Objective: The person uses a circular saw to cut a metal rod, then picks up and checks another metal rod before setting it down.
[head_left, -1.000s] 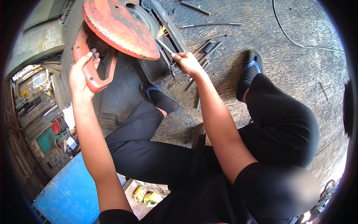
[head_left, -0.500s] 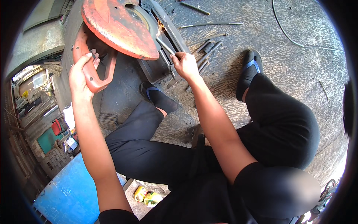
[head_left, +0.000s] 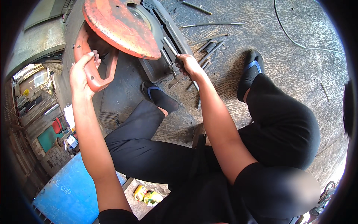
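Note:
My left hand (head_left: 82, 74) is wrapped round the orange loop handle (head_left: 99, 83) of a chop saw. Above it spreads the saw's worn orange blade guard (head_left: 123, 31), with part of the round cutting wheel (head_left: 143, 16) showing behind. My right hand (head_left: 191, 68) grips a thin metal rod (head_left: 170, 46), whose far end lies over the saw's dark base (head_left: 154, 74) near the wheel. The rod's other end runs back past my wrist. Whether the rod touches the wheel is hidden by the guard. No sparks show.
Several cut rod pieces (head_left: 212, 52) lie on the floor right of the saw, with longer rods (head_left: 213, 25) beyond. A thin cable (head_left: 285, 31) curves at the far right. My sandalled feet (head_left: 164, 98) flank the saw. A blue panel (head_left: 67, 190) is at lower left.
Sparks at the wheel have gone. My right hand has shifted slightly right and down, its grip on the rod changed, and more rod now shows behind the hand. My left hand stays on the handle.

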Action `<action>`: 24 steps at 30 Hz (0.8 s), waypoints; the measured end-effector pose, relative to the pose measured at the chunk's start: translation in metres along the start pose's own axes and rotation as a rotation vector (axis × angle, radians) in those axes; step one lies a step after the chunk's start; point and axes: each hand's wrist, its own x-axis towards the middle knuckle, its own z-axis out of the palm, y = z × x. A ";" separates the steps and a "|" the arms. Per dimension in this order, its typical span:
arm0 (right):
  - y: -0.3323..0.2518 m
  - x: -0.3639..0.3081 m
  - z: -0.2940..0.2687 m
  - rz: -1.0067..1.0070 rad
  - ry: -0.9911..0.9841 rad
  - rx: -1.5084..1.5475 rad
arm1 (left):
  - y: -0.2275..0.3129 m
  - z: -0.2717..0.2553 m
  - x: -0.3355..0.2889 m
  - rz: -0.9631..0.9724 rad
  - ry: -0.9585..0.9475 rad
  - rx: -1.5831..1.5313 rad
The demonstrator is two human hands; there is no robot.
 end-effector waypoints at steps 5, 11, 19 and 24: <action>-0.009 -0.001 -0.004 -0.046 -0.063 -0.045 | -0.001 0.004 -0.004 -0.008 -0.014 -0.063; -0.018 -0.002 -0.004 -0.158 -0.026 -0.350 | 0.000 0.006 -0.006 -0.020 -0.015 -0.098; -0.011 -0.006 0.005 -0.373 0.097 -0.532 | 0.000 0.007 -0.007 -0.024 -0.012 -0.094; -0.010 -0.011 0.008 -0.482 0.172 -0.590 | 0.000 0.008 -0.007 -0.021 -0.003 -0.090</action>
